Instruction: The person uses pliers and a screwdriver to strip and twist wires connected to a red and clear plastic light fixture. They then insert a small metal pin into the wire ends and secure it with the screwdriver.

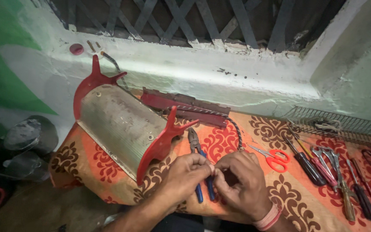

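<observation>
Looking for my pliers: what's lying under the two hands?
Blue-handled pliers lie on the patterned cloth, jaws pointing away. The left hand and right hand cover the middle of the handles; whatever the fingertips pinch is hidden.

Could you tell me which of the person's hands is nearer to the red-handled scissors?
Right. The right hand lies just left of the red-handled scissors; the left hand is farther left, beyond it.

Pale, chipped plaster wall (202, 73) runs across the back; a green painted patch (1, 51) fills its left side; above the ledge (172, 47), a window with a dark diamond-lattice grille (181, 17); an orange patterned cloth (121, 180) drapes the work surface; dim floor (35, 210) lower left.
</observation>
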